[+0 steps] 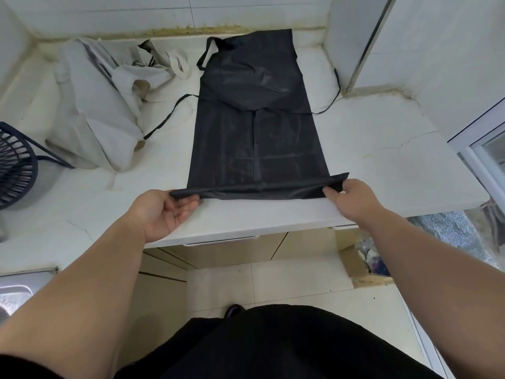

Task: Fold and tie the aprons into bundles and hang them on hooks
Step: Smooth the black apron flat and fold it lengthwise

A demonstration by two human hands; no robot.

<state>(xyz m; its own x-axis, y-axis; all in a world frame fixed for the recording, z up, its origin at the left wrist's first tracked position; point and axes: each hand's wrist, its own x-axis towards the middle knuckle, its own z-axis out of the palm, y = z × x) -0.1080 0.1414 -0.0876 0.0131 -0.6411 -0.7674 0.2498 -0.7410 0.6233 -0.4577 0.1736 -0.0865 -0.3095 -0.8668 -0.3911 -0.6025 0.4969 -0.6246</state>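
1. On the white surface (369,149), a black apron (257,116) is lying flat, its sides already folded inward into a long narrow strip.
2. Its long axis is running straight away from the person, bib and neck loop (209,51) at the far end by the wall, hem at the near edge.
3. Both hands are working the near hem, which is turned over into a thin first roll lying crosswise.
4. The left hand (164,212) is pinching the left end of that roll, its grip closing narrowly on the cloth between thumb and fingers.
5. The right hand (352,198) is pinching the right end in the same narrow way, knuckles up.
6. Each hand is sitting at its own corner, so neither is nearer; the rest of the apron is lying directly ahead of both.
7. The coming move, as I judge it, is rolling or folding forward along that long axis, toward the bib.
8. Waist ties (166,119) are trailing out to both sides, free for tying later.
9. A pale apron (98,110) is lying crumpled to the left, well apart from the hands; no hooks are showing.
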